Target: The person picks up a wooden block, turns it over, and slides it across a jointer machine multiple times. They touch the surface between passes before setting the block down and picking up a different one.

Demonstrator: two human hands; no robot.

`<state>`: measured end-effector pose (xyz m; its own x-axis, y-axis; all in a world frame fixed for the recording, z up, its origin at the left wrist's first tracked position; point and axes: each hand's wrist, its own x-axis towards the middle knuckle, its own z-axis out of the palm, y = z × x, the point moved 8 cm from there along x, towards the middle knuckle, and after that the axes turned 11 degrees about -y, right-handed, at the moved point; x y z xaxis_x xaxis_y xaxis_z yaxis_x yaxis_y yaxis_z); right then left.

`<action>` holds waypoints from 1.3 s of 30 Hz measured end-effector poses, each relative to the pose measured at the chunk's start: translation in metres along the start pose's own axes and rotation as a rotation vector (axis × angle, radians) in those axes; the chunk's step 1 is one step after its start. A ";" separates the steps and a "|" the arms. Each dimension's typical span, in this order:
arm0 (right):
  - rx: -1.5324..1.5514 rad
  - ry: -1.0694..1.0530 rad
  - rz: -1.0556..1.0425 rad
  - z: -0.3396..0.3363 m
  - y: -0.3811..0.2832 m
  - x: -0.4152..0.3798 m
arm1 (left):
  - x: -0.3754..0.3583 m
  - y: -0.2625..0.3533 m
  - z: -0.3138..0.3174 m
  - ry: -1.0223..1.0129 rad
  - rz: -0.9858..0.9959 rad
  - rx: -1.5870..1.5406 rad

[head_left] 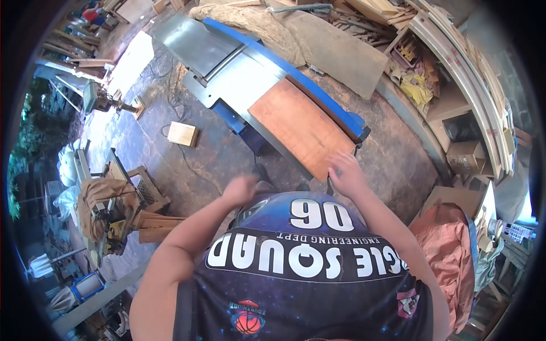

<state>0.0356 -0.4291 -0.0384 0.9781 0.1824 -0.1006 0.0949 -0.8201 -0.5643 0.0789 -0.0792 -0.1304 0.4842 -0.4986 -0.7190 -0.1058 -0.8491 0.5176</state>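
Note:
A wide reddish-brown wooden board (304,128) lies flat on the metal bed of a jointer (250,74), alongside its long blue fence (307,82). My right hand (347,175) rests at the board's near right corner, fingers stretched out over the edge and not wrapped around it. To the left of the board's near end, my left hand (243,188) hangs in front of my body, apart from the board. Motion smears its fingers, so its grip does not show.
A small wooden block (182,134) sits on the floor to the left. Cables (190,165) trail across the floor nearby. Stacked lumber and a cardboard box (465,157) stand to the right, with a reddish tarp (443,256) closer in. Tools and a brown cloth (102,210) crowd the left.

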 end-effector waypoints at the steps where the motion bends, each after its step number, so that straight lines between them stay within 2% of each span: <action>1: -0.092 0.006 -0.107 0.010 0.003 0.019 | 0.008 0.036 -0.039 0.282 0.174 -0.015; 2: -0.182 0.010 -0.215 0.016 0.002 0.033 | 0.010 0.070 -0.073 0.564 0.344 -0.031; 3: -0.236 -0.034 -0.239 0.017 0.000 0.047 | 0.018 0.107 -0.102 0.646 0.390 0.041; 5: -0.343 -0.117 -0.288 0.019 -0.007 0.070 | 0.060 0.147 -0.132 0.779 0.286 0.218; 8: -0.389 -0.246 -0.250 0.023 0.002 0.087 | 0.138 0.150 -0.141 0.785 -0.013 0.291; 11: -0.389 -0.278 -0.220 0.029 0.006 0.098 | 0.146 0.153 -0.151 0.724 -0.080 0.275; 26: -0.360 -0.273 -0.307 0.038 -0.033 0.201 | 0.160 0.104 -0.244 0.753 -0.214 0.301; 39: -0.388 -0.243 -0.349 0.053 -0.062 0.286 | 0.180 0.052 -0.320 0.832 -0.214 0.331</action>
<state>0.3000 -0.2969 -0.0753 0.8104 0.5596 -0.1736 0.5103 -0.8197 -0.2601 0.4387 -0.1577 -0.0846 0.9772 -0.1483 -0.1522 -0.1236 -0.9793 0.1605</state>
